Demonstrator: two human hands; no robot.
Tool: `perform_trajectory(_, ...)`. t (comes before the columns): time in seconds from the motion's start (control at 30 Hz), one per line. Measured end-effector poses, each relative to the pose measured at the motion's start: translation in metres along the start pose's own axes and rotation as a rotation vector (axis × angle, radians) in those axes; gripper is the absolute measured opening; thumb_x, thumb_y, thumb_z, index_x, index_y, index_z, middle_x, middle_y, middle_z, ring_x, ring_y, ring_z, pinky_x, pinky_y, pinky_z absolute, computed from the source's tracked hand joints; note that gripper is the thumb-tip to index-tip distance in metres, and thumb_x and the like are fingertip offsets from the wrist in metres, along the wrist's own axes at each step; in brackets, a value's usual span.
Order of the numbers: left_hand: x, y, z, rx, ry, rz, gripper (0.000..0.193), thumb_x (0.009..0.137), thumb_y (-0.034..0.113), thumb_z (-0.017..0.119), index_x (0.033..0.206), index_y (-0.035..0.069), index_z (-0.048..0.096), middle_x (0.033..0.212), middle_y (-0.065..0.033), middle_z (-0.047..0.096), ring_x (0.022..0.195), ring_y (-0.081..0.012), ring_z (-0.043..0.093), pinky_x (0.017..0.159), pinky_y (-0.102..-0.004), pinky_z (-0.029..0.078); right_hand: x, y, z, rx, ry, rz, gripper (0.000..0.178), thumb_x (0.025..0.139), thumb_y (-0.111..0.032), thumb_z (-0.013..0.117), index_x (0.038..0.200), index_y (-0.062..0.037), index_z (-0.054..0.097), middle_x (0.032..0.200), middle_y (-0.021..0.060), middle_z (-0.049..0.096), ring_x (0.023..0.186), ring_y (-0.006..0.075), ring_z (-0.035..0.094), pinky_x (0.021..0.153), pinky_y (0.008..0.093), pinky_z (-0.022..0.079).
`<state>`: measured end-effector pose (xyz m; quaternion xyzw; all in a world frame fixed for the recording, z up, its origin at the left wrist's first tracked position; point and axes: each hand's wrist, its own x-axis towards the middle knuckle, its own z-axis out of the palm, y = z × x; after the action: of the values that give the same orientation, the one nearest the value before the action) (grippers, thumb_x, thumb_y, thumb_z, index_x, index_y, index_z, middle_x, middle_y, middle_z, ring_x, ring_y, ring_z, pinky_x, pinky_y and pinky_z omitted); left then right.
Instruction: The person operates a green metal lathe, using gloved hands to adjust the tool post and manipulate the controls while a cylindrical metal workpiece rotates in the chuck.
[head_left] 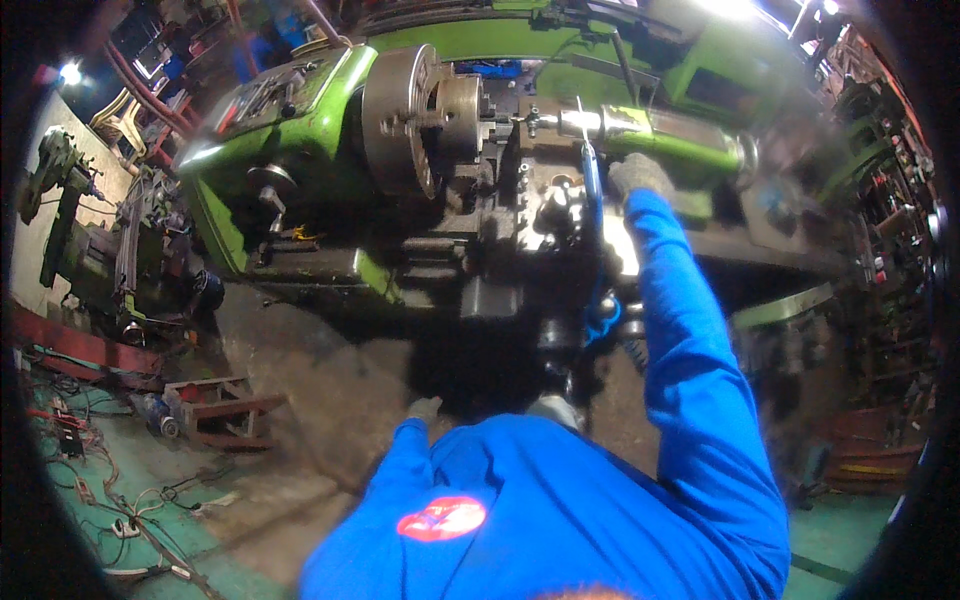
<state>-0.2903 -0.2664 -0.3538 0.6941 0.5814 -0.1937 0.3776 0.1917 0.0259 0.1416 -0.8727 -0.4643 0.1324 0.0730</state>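
Observation:
A green metal lathe (340,100) stretches across the view in front of me. My right hand (640,175), in a grey work glove, reaches to its tailstock (690,140). The fingers look curled against the tailstock's near side; what lies under them is hidden. Just left of this hand a slim blue hose-like piece (593,190) stands, with a thin pale tip above it. Near my body, low and away from the machine, hangs my gloved left hand (425,408); its fingers are too small and dark to read. Left of the tailstock is the round chuck (460,115).
A hand crank (270,190) sticks out of the headstock at left. Blue coiled hose (603,320) hangs below the carriage (555,205). Cables (130,510) and a reddish metal frame (225,410) lie on the floor at lower left. Cluttered shelves (890,230) stand at right.

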Motion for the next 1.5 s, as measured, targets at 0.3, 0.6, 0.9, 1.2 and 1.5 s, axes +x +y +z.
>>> perform_trajectory(0.3, 0.001, 0.001, -0.001, 0.081, 0.023, 0.066, 0.039, 0.106, 0.033, 0.043, 0.133, 0.011, 0.062, 0.128, -0.0261, 0.067, 0.12, -0.046, 0.064, 0.101, -0.0573, 0.05, 0.002, 0.001, 0.004, 0.008, 0.024, 0.007, 0.043, 0.1, -0.035, 0.055, 0.132, -0.0106, 0.071, 0.142, 0.0176, 0.064, 0.133, 0.0369, 0.06, 0.112, 0.0474, 0.047)
perform_trajectory(0.6, -0.013, 0.02, -0.019, 0.079, -0.002, 0.02, 0.04, 0.109, 0.03, 0.037, 0.131, 0.011, 0.065, 0.13, -0.0252, 0.067, 0.122, -0.0457, 0.063, 0.103, -0.0578, 0.05, 0.001, 0.001, 0.003, 0.008, 0.027, 0.004, 0.043, 0.1, -0.035, 0.055, 0.131, -0.0099, 0.071, 0.142, 0.0181, 0.064, 0.133, 0.0368, 0.06, 0.112, 0.0473, 0.047)
perform_trajectory(0.9, -0.004, 0.019, -0.009, -0.029, 0.025, -0.005, 0.048, 0.11, 0.038, 0.031, 0.132, 0.01, 0.064, 0.132, -0.0269, 0.065, 0.125, -0.0472, 0.06, 0.107, -0.0585, 0.046, 0.0, 0.0, 0.001, -0.006, 0.012, -0.014, 0.046, 0.099, -0.038, 0.055, 0.131, -0.0087, 0.07, 0.142, 0.0184, 0.063, 0.134, 0.0375, 0.059, 0.112, 0.0477, 0.046)
perform_trajectory(1.2, 0.008, 0.006, -0.002, 0.033, -0.009, 0.035, 0.049, 0.11, 0.04, 0.031, 0.133, 0.011, 0.063, 0.13, -0.0272, 0.066, 0.127, -0.0475, 0.058, 0.108, -0.0583, 0.045, -0.002, -0.001, 0.001, 0.004, 0.031, 0.007, 0.045, 0.099, -0.037, 0.056, 0.13, -0.0094, 0.072, 0.141, 0.0182, 0.064, 0.132, 0.0371, 0.06, 0.111, 0.0459, 0.047)
perform_trajectory(1.5, 0.006, 0.014, -0.016, 0.017, -0.06, 0.005, 0.048, 0.109, 0.041, 0.031, 0.136, 0.014, 0.061, 0.14, -0.0255, 0.061, 0.13, -0.0471, 0.056, 0.11, -0.0565, 0.044, 0.01, 0.004, 0.011, 0.009, 0.056, -0.012, 0.044, 0.098, -0.035, 0.055, 0.129, -0.0089, 0.072, 0.14, 0.0188, 0.065, 0.132, 0.0372, 0.061, 0.111, 0.0462, 0.048)
